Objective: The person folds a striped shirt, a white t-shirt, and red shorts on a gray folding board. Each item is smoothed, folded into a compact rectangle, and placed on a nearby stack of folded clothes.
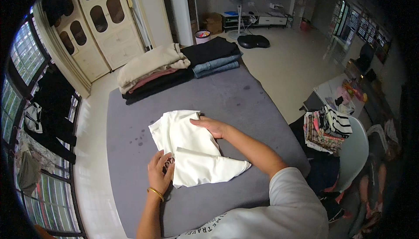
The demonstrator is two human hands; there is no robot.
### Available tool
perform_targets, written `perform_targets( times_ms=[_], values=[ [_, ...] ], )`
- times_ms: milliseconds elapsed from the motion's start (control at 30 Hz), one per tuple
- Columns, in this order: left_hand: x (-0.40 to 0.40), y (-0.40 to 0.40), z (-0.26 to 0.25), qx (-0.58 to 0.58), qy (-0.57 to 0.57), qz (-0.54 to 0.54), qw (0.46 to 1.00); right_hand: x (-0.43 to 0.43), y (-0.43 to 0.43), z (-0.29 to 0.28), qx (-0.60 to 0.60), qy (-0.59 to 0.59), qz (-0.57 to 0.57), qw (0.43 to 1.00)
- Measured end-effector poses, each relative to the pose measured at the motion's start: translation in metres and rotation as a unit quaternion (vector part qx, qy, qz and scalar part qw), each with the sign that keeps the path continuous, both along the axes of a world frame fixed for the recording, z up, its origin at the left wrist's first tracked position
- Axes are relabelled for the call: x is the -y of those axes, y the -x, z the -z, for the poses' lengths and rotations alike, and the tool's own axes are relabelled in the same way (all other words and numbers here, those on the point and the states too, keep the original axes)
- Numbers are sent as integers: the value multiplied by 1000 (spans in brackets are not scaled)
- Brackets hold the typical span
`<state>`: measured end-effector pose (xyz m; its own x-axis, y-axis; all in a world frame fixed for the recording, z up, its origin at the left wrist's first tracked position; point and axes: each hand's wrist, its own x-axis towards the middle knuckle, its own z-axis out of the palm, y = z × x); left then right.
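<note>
A white garment [196, 141], seemingly a T-shirt, lies partly folded on a grey padded surface like a mattress [248, 118]. Its lower part is turned over into a flap [209, 168] that tapers to a point at the right. Dark printing [169, 163] shows beside the flap's left edge. My left hand [159, 171], a gold bangle on its wrist, rests at that left edge with fingers apart, touching the cloth near the print. At the far right edge my right hand [211, 126] has its thumb over the fabric; the other fingers are partly hidden.
Folded clothes [154, 65], with jeans [216, 65] among them, are stacked along the far edge. A chair [355, 150] at the right bears more folded clothes [327, 129]. Beyond stand a fan [239, 13] and a bin [203, 37]. Clothes [52, 108] hang by the left window.
</note>
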<state>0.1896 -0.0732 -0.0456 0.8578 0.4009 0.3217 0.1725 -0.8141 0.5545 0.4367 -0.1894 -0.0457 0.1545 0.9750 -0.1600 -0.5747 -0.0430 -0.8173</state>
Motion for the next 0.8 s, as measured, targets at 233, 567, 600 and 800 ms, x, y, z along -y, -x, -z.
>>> perform_targets(
  times_ms=[233, 567, 600, 800],
  values=[
    [6, -6, 0, 45, -14, -117, 992, 4, 3, -3, 0, 15, 7, 1000],
    [-19, 2, 9, 223, 412, -20, 883, 2, 8, 1, 79, 41, 178, 980],
    [-24, 8, -6, 233, 402, -16, 885, 4, 4, -2, 106, 33, 222, 969],
    [-2, 37, -87, 356, 440, 61, 822, 67, -5, -89, 50, -176, 207, 961]
  ],
)
